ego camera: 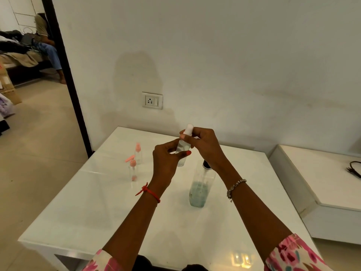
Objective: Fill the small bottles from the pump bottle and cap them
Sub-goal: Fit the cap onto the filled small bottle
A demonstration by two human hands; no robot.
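Observation:
Above the white table [97,212] I hold a small clear bottle [182,148] upright. My left hand [166,159] grips its body. My right hand [203,145] pinches its white cap [189,128] at the top. Below my right wrist stands the large clear pump bottle [200,186], with bluish liquid in its lower part and a black collar; its pump head is hidden behind my wrist. Two small clear bottles with pink pump tops stand to the left, one nearer [133,171] and one farther [138,152].
A white wall with a socket [152,100] rises just behind the table. A lower white bench [322,182] with a dark cable [354,169] stands at the right. Through the doorway on the left a person [46,44] sits on a bed.

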